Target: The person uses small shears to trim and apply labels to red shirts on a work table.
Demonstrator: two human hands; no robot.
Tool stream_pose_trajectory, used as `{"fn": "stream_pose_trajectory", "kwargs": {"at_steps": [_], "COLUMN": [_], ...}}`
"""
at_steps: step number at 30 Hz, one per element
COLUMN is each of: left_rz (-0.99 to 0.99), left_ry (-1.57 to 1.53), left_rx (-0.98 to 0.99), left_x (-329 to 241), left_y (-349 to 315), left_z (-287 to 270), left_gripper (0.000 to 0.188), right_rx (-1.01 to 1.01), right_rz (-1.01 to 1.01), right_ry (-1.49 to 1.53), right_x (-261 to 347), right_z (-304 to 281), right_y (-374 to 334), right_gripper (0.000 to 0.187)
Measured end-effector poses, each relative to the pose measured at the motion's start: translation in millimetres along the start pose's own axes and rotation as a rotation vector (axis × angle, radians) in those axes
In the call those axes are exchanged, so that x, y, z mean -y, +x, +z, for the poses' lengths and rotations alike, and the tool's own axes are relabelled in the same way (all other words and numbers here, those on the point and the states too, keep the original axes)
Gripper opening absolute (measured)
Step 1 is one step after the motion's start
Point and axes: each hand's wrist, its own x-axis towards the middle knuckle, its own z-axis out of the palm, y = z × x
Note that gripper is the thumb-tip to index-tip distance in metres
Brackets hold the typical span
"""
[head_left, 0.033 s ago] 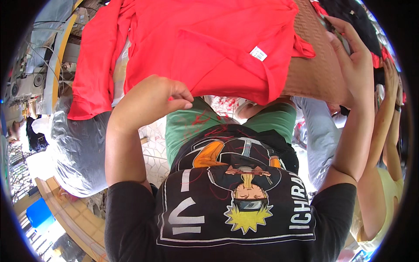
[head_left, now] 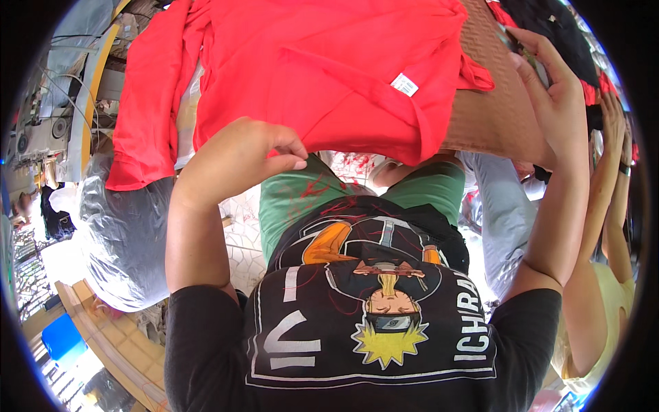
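A red long-sleeved garment (head_left: 329, 75) lies spread in front of me, with a small white tag (head_left: 404, 84) on it. Its near edge hangs over my lap. At that edge, left of centre, my left hand (head_left: 240, 154) is bent inward with curled fingers and thumb close together; whatever they pinch is too small to make out. My right hand (head_left: 559, 103) is raised at the far right, past the garment's right side. Between its thumb and fingers are small metal thread snips (head_left: 525, 53), partly hidden by the hand.
Under the garment is a brown textured surface (head_left: 494, 123). Dark cloth (head_left: 566, 34) lies at the far right. Another person's hands (head_left: 613, 120) are just beyond my right arm. A grey plastic-wrapped bundle (head_left: 120, 233) stands at left, near a blue container (head_left: 63, 340). Red thread scraps (head_left: 312, 189) dot my lap.
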Motion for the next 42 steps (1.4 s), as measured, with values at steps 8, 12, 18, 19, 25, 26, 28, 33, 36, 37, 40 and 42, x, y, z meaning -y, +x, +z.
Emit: {"fn": "stream_pose_trajectory", "kwargs": {"at_steps": [8,12,18,19,25,26,28,33,36,37,40,42], "left_rz": [0.306,0.412,0.367,0.354,0.288,0.288,0.296,0.128,0.083,0.086,0.217,0.290], "left_ry": [0.034,-0.042,-0.043,-0.073,0.093,0.139,0.140,-0.185,-0.390,-0.484,-0.420,-0.270], "left_rx": [-0.343,-0.479,-0.600,-0.601,-0.699,-0.705,-0.703,-0.601,-0.557,-0.535,-0.530,-0.560], "left_x": [-4,-3,10,6,-2,-3,-2,2,9,12,13,9], "left_y": [61,102,127,129,127,127,130,132,133,134,130,126], "left_z": [26,47,68,69,81,81,81,69,66,67,65,66], "left_gripper": [0.017,0.018,0.018,0.017,0.012,0.012,0.011,0.010,0.012,0.012,0.014,0.014], "right_rx": [0.224,0.384,0.396,0.357,0.351,0.336,0.327,0.342,0.334,0.332,0.311,0.279], "right_rz": [0.178,0.058,0.019,0.046,0.170,0.154,0.150,0.163,0.158,0.158,0.149,0.116], "right_ry": [-0.024,0.171,0.487,0.500,0.514,0.517,0.523,0.480,0.497,0.501,0.506,0.502], "right_x": [-11,-2,8,-1,-4,-6,-7,-3,-7,-7,-9,-9], "right_z": [-67,-21,102,113,125,127,128,125,127,128,132,136], "right_y": [-17,-25,-18,-21,-23,-24,-24,-22,-24,-24,-26,-27], "right_gripper": [0.026,0.029,0.024,0.024,0.022,0.022,0.022,0.021,0.020,0.020,0.019,0.018]}}
